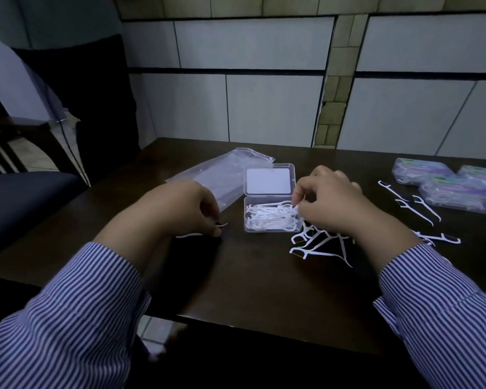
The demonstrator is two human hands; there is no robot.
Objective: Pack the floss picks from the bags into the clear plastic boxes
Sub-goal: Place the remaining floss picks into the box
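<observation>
Clear plastic everywhere: picks going from the surface into an open box.

An emptied-looking bag (216, 175) lies flat at the far left of the dark surface (250, 290). Just beside it the left hand (177, 209) curls its fingers (216, 233) to pinch a single floss pick (192, 235) lying on the wood. The clear box (271, 214), lid thrown back, sits between the hands and looks roughly half filled. The right hand (331, 203) pinches another pick (293, 207) at the box's right rim, above a loose pile of picks (317, 244). Filled boxes (446, 186) stack at far right. The step is filling; next, each hand likely needs to drop its pick inside, lying flat.
</observation>
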